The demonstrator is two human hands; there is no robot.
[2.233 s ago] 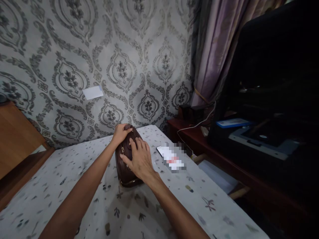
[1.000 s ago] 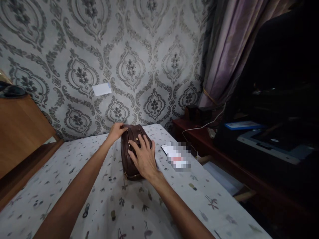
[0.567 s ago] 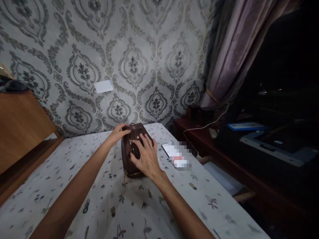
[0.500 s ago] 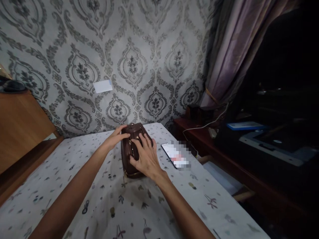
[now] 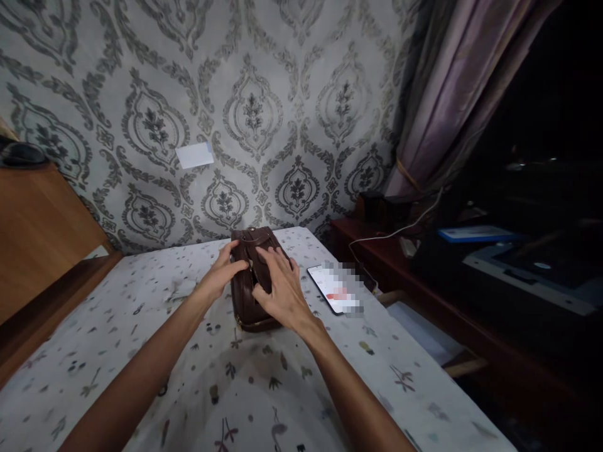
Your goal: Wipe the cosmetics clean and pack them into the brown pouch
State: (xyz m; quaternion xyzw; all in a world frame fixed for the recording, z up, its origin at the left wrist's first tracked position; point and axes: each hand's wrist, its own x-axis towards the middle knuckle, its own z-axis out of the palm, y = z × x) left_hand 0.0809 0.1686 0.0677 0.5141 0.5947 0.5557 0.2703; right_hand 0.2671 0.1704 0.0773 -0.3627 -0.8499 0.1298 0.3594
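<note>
A brown leather handbag (image 5: pixel 244 309) with gold-coloured zip fittings lies on the patterned white sheet (image 5: pixel 198 402). My left hand (image 5: pixel 221 274) holds its left side, the thumb stretched over the top face and the fingers at the far left edge. Across the bag's right half lies my right hand (image 5: pixel 282 292), fingers curved over the right side and thumb near the zip. Between the two hands a narrow dark gap shows along the zip. My right palm hides part of the bag, and the gap's inside is too dark to make out.
To the right of the bag lies a lit phone (image 5: pixel 327 289). A clear, crumpled-looking item (image 5: pixel 181 287) is left of my left hand. A wooden panel (image 5: pixel 42 232) borders the left. On the right are a dark red desk (image 5: pixel 346 233), a cable (image 5: pixel 400 235) and a purple curtain (image 5: pixel 443 119).
The zip area between my hands shows a wider dark gap. My right index finger has shifted slightly right and away, and the strap at the bag's far end shows more. The view has shifted slightly.
</note>
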